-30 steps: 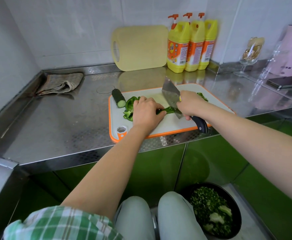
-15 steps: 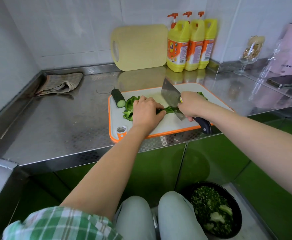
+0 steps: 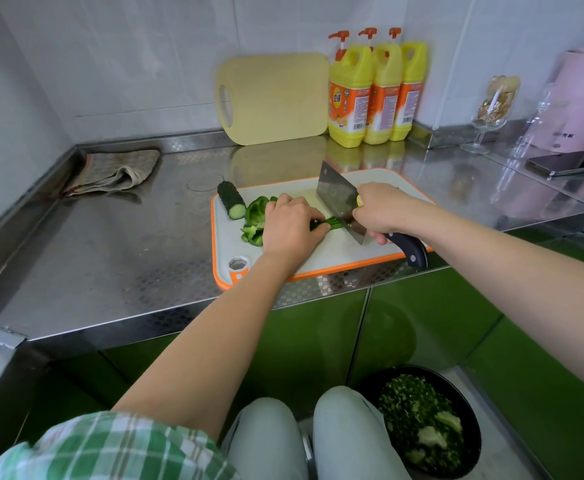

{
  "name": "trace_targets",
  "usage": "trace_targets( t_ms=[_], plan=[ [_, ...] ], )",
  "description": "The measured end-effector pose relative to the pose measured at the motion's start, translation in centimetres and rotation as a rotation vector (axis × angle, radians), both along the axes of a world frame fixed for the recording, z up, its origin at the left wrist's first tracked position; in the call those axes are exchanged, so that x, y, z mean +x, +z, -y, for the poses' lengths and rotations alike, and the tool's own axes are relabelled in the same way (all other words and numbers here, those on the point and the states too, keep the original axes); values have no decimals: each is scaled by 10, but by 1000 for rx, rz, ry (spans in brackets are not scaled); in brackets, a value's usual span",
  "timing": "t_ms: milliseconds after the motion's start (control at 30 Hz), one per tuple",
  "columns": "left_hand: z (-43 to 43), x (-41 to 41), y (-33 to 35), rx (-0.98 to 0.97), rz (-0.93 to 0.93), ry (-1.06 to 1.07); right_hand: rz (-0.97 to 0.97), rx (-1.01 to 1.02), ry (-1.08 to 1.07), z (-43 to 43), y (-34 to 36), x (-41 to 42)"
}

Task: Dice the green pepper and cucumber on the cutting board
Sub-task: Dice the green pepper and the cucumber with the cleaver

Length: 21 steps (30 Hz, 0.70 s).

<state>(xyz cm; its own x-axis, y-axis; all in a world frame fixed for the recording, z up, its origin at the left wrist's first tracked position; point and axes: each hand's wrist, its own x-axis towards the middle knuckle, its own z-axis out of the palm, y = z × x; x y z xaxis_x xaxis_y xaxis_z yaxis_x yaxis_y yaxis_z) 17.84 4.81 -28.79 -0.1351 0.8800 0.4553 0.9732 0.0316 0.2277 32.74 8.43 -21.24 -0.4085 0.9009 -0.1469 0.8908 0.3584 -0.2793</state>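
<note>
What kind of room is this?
Probably a home kitchen: a steel counter, a cutting board with a cleaver on green pepper, and soap bottles behind.

Not much I can actually read here. The three yellow pump bottles (image 3: 375, 95), just right of the pale yellow board (image 3: 273, 98), have orange labels with a logo and barcodes, but the print is too small to read. The pink appliance (image 3: 576, 98), far right of that board, has tiny lettering that's too blurry.
</note>
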Motion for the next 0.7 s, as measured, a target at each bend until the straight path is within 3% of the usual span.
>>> trace_targets(
  t_ms=[333,700],
  plan=[
    [1,-2,-1,7,25,-10,64,-24,-6,0,2,-11],
    [2,-2,-1,4,18,-7,-83,2,-38,-7,-3,-1]
  ],
)
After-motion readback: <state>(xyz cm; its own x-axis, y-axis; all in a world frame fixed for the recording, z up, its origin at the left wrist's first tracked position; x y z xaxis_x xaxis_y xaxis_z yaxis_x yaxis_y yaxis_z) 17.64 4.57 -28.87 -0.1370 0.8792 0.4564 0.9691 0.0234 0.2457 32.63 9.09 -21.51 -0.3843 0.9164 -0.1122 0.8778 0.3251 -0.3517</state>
